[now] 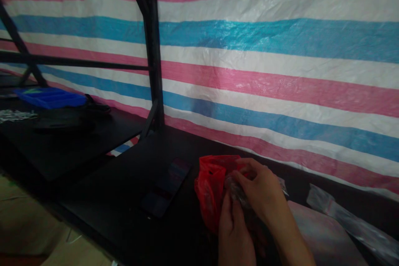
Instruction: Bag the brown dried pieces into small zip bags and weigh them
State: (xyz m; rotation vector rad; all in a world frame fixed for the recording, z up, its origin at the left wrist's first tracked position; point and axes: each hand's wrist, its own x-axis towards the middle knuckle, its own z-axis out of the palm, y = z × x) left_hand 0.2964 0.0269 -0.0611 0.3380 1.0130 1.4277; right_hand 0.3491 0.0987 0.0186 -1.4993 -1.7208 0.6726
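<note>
Both hands meet at the lower right, in front of a red plastic bag (pixel 209 189) that stands on the black tabletop (pixel 124 191). Between them is a small clear plastic bag (pixel 236 190), its contents too dark to make out. My left hand (pixel 232 220) grips it from below with closed fingers. From above, my right hand (pixel 257 183) pinches the same clear bag, thumb and fingers together near the red bag's opening. A dark smartphone (pixel 166 187) lies flat to the left of the red bag.
Clear plastic packaging (pixel 352 220) and a pale sheet-like item (pixel 321 230) lie at the right. A black metal post (pixel 152 50) rises behind the table before a striped tarp (pixel 274 66). On the left tabletop sits a blue compartment tray (pixel 51 97).
</note>
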